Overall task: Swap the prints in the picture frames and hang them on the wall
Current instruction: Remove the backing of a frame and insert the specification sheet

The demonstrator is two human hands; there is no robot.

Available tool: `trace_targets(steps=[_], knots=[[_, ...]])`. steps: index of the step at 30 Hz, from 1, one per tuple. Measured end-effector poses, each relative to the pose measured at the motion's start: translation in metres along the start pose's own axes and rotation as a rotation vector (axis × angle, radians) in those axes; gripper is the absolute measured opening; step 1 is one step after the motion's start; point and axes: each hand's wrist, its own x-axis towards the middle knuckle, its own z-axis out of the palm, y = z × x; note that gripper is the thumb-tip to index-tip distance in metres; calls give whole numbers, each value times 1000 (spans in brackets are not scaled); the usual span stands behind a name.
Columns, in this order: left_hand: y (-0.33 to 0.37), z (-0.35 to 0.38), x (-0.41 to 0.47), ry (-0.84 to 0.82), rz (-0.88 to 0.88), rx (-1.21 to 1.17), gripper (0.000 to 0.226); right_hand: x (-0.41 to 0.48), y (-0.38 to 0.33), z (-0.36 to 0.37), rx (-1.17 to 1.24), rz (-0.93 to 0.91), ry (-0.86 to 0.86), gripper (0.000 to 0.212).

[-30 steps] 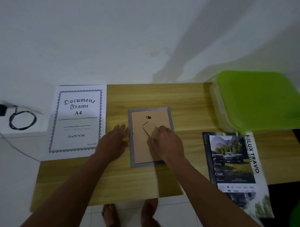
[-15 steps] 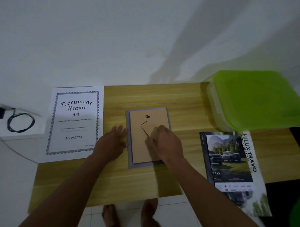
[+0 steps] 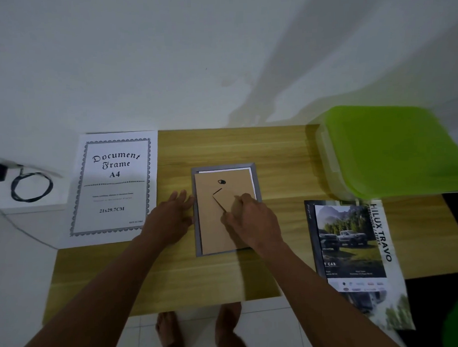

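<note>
Wooden table (image 3: 221,145) by a white wall (image 3: 192,57) bore the frame (image 3: 257,182) face down mid-table, its backing (image 3: 211,226) askew over a white sheet (image 3: 222,170), right hand (image 3: 253,221) pinching the backing's stand (image 3: 225,198), left hand (image 3: 169,219) flat against the frame's left edge; seemingly the swap was barely begun, hanging undone.

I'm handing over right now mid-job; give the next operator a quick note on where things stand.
Left hand open, flat at the left edge of the gray frame.
Right hand pinches the stand flap on the backing board, askew in the face-down frame.
A4 sheet lies left, truck poster right, loose on the table.
Nothing hung yet. Left: lift board, swap prints, close, hang.
</note>
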Motion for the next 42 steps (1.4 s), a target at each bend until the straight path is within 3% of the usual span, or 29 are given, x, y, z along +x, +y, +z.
trace_targets(steps=[9, 12, 14, 20, 27, 34, 42], knots=[[1, -1, -2, -2, -13, -27, 65, 4, 4, 14, -247, -96, 29, 45], [1, 0, -3, 11, 8, -9, 65, 5, 0, 14, -269, -252, 68, 37], [1, 0, -3, 19, 17, 1, 65, 6, -4, 12, -278, -300, 33, 43], [1, 1, -3, 27, 2, -56, 65, 11, -4, 10, -189, -184, -57, 61], [-1, 3, -3, 40, 7, -79, 64, 23, -6, 9, -139, -135, -22, 61], [-2, 6, -4, 55, 3, -116, 66, 28, -28, 31, -161, -122, -99, 106], [0, 6, -5, 65, -22, -184, 64, 30, -32, 35, -108, -65, -151, 107]])
